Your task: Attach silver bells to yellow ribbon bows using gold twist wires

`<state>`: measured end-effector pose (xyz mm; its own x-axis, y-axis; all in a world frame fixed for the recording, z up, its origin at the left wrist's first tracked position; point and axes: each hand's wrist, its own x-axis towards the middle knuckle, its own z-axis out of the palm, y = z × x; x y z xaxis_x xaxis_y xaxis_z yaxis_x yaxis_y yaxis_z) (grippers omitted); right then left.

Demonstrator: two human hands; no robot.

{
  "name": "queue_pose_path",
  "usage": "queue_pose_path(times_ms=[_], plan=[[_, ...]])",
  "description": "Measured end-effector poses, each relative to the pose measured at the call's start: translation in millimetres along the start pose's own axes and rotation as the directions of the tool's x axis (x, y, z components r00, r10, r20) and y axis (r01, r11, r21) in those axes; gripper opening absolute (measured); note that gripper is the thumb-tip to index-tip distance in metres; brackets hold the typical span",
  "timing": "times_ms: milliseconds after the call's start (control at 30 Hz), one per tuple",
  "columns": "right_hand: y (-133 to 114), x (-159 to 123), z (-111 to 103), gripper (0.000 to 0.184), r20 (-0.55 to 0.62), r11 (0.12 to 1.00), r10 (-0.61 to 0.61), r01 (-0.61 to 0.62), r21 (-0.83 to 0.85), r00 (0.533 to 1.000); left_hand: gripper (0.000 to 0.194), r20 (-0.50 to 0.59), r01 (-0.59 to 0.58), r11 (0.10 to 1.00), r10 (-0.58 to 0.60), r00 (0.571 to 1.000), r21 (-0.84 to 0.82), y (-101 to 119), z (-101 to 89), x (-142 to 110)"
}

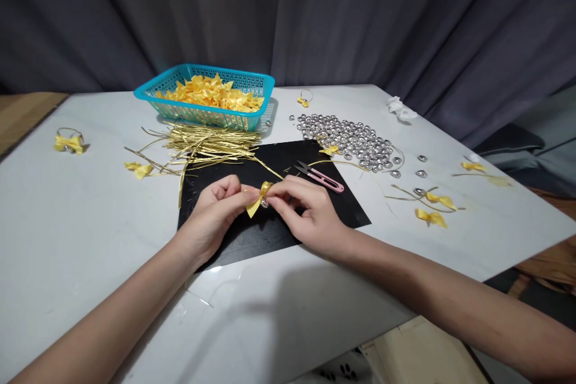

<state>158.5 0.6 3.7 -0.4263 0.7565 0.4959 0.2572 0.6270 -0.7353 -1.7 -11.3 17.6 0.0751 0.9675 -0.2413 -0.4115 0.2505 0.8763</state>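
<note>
Left hand (213, 213) and right hand (312, 210): your fingertips pinch the yellow bow (253, 209), silver bead (264, 204) hanging there, above the black mat (252, 240). Likely light, soft, slippery; take its gathered middle. Pink snips (332, 183) lie beyond.

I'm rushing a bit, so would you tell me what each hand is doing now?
Left hand: closed, pinching a yellow bow.
Right hand: closed, pinching the same bow from its other side.

Dim, uneven light casts soft shadows across the white table (112, 204); edges look stretched.
</note>
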Motion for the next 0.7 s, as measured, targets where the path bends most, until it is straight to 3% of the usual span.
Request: queue_pose_path(times_ms=[200,700], plan=[[2.7,0.2,-0.5,0.011,-0.007,0.999,-0.039,0.039,0.005,0.999,0.038,0.017,-0.002,1.000,0.002,1.000,-0.019,-0.6,-1.3,1.5],[1.3,0.5,-0.3,0.010,-0.020,1.000,0.008,-0.008,0.029,1.000,0.037,0.036,0.013,0.998,-0.011,0.999,-0.054,-0.6,-4.8,1.7]])
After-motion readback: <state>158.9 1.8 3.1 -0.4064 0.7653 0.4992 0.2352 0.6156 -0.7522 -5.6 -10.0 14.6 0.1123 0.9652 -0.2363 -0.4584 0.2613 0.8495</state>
